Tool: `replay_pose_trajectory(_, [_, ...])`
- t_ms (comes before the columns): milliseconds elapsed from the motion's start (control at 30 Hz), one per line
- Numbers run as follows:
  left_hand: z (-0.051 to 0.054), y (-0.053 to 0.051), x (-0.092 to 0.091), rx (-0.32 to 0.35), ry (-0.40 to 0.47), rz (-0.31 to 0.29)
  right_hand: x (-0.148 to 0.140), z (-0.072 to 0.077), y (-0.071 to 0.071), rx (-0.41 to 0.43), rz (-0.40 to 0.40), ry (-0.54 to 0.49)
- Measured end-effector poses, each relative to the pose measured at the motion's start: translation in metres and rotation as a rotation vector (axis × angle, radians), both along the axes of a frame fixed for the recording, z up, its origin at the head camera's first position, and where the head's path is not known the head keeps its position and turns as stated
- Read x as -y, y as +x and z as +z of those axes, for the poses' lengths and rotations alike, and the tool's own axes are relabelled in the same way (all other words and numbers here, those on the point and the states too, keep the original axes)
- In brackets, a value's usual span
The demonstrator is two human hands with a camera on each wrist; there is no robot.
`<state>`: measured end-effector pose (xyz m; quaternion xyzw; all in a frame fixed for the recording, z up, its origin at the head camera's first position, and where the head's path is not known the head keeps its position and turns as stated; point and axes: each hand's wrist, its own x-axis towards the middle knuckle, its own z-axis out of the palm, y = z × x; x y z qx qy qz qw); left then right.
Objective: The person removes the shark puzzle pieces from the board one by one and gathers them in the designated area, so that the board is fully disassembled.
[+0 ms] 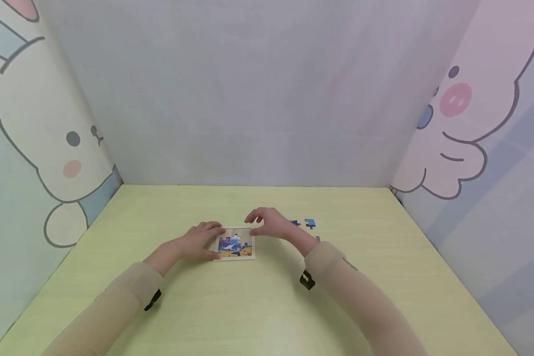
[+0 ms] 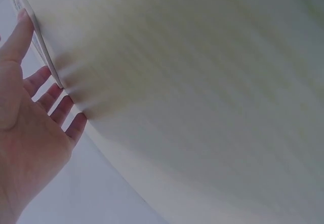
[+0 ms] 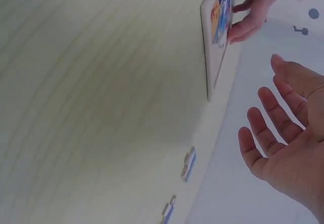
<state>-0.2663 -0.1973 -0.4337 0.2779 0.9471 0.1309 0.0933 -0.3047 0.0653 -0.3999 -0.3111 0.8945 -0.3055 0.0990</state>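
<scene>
On the table (image 1: 244, 301), puzzle pieces (image 1: 310, 223) lie partly behind the right hand (image 1: 272, 223).

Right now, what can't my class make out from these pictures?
Head view: puzzle frame's left side, partly covered by the left hand.
Head view: one loose piece, partly behind the right hand.
Head view: sleeve lettering, too small.
Right wrist view: lowest piece, cut off by the bottom edge.
</scene>
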Motion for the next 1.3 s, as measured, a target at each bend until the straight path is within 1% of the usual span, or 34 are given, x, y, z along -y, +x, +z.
replay_pose_trajectory(167, [0.001, -0.001, 0.000, -0.007, 0.005, -0.005, 0.012, -0.009, 0.001, 0.071, -0.008, 0.053])
replay_pose_trajectory(267, [0.002, -0.001, -0.001, -0.003, 0.009, -0.005, 0.019, -0.015, 0.000, 0.084, -0.006, 0.092])
replay_pose_trajectory(367, [0.002, -0.001, -0.001, -0.001, 0.009, -0.011, 0.023, -0.021, -0.002, 0.077, -0.006, 0.124])
replay_pose_trajectory(500, [0.001, 0.000, -0.002, 0.003, 0.012, -0.020, 0.025, -0.028, -0.004, 0.047, 0.007, 0.166])
replay_pose_trajectory(733, [-0.002, -0.002, -0.003, -0.001, 0.020, -0.022, 0.027, -0.030, -0.003, -0.027, 0.022, 0.228])
replay_pose_trajectory(933, [-0.003, -0.002, -0.001, -0.006, 0.005, -0.014, 0.032, -0.033, -0.002, -0.025, 0.023, 0.227])
replay_pose_trajectory(1100, [-0.002, -0.001, 0.000, -0.006, 0.011, -0.014, 0.034, -0.035, -0.002, -0.024, 0.018, 0.223])
replay_pose_trajectory(1300, [-0.001, 0.000, 0.000, -0.008, 0.010, -0.010, 0.035, -0.035, -0.004, 0.006, 0.007, 0.195])
